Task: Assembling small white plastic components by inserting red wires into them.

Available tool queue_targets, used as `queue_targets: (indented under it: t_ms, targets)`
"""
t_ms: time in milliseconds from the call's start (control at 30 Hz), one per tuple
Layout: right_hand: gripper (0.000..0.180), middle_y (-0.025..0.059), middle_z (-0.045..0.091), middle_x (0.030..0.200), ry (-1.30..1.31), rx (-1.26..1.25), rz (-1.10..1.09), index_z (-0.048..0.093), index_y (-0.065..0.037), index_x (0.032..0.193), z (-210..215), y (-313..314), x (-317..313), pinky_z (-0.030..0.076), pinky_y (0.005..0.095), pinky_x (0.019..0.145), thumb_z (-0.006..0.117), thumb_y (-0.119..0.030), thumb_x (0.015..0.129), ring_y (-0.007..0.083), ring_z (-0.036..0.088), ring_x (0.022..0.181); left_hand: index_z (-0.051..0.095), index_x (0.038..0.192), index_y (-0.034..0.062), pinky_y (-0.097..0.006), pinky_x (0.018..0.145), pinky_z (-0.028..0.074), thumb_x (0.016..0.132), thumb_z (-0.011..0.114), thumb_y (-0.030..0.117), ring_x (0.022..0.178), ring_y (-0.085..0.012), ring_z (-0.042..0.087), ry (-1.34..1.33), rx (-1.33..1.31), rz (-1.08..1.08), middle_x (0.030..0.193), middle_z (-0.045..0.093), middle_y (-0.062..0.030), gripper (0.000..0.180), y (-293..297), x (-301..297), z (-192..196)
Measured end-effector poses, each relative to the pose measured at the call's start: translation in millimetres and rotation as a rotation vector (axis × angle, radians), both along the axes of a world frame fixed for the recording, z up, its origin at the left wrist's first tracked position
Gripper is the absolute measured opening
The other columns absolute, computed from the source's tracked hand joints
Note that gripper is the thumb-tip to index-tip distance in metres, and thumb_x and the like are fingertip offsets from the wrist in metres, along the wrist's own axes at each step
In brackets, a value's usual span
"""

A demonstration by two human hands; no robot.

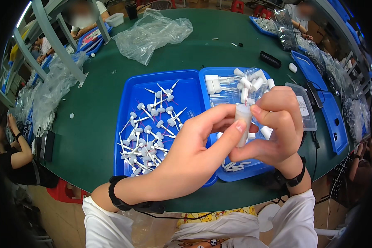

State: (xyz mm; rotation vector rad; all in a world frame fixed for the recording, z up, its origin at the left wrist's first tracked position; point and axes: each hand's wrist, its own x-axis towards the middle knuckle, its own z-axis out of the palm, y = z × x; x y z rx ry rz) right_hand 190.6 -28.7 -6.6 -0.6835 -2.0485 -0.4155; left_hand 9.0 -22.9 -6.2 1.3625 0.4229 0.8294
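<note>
Over the right-hand blue tray (pixel 203 89) I hold a white cylinder (pixel 242 118), nearly upright and slightly tilted. My left hand (pixel 190 146) is closed round its side, thumb across the front. My right hand (pixel 283 124) is closed on it too, with the index fingertip at the upper end and the thumb by the lower end. A thin red wire (pixel 246 100) sticks up from the cylinder's top. In the left-hand blue tray (pixel 132 89) lie several grey round caps (pixel 148 129) with white stems and thin red wires.
White cylinders (pixel 213 84), clear thin tubes (pixel 229 79) and short white pieces (pixel 234 166) fill the right-hand tray. Right of it lies a clear plastic lid (pixel 308 109). A crumpled plastic bag (pixel 153 35) and a black case (pixel 270 59) lie farther back. Other people work around the green table (pixel 95 120).
</note>
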Motion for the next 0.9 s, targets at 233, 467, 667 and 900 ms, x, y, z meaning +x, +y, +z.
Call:
queue_targets:
  t_ms: [233,467,667,900]
  targets:
    - [0.062,0.0108,0.053,0.089,0.214,-0.067,0.042,0.053,-0.004,0.100,-2.3,9.4,-13.9,0.044,0.0318,0.065,0.083,-0.014,0.047,0.0238,0.051,0.080,0.043,0.122,-0.0031,-0.031,0.090,0.043,0.095,0.044,0.017,0.107,-0.0185,0.054,-0.042,0.024,0.036,0.111,0.057,-0.0135,0.034,0.8,1.9,-0.4]
    - [0.060,0.0086,0.053,0.090,0.107,0.005,-0.025,0.054,-0.005,0.099,-3.5,5.6,-13.0,0.044,0.0328,0.063,0.083,-0.014,0.047,0.0234,0.053,0.080,0.044,0.120,-0.0026,-0.030,0.091,0.043,0.095,0.044,0.016,0.108,-0.0183,0.053,-0.034,0.017,0.034,0.111,0.056,-0.0131,0.031,0.2,0.6,0.3]
    - [0.053,0.0088,0.055,0.086,0.108,0.039,0.014,0.058,-0.003,0.091,-5.5,8.1,-9.8,0.043,0.0327,0.060,0.081,-0.014,0.044,0.0231,0.054,0.072,0.047,0.117,-0.0011,-0.026,0.084,0.042,0.095,0.044,0.015,0.100,-0.0114,0.053,0.002,-0.016,0.019,0.105,0.057,-0.0076,0.028,0.1,0.7,-0.6]
    - [0.057,0.0099,0.054,0.091,0.086,0.009,0.053,0.057,-0.002,0.099,-10.7,11.6,-14.5,0.043,0.0333,0.060,0.080,-0.011,0.047,0.0238,0.054,0.075,0.049,0.109,-0.0019,-0.026,0.081,0.042,0.094,0.048,0.017,0.095,-0.0114,0.053,-0.019,-0.040,0.096,0.098,0.058,-0.0077,0.024,-2.2,0.9,2.7]
